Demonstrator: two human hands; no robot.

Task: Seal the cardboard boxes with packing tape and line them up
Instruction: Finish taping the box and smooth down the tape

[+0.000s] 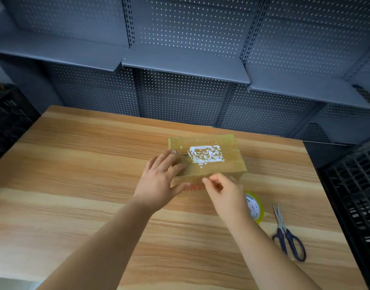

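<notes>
The cardboard box (221,168) sat right of centre on the wooden tabletop (75,164), its top bearing a torn white label. The left hand (159,181) pressed its left end, fingers straight across the top, thumb against the near side. The right hand (226,193) had curled fingers pinched at the near top edge; whether they gripped anything, I cannot tell. The tape roll (255,206) and scissors (284,231) lay just right of that wrist
</notes>
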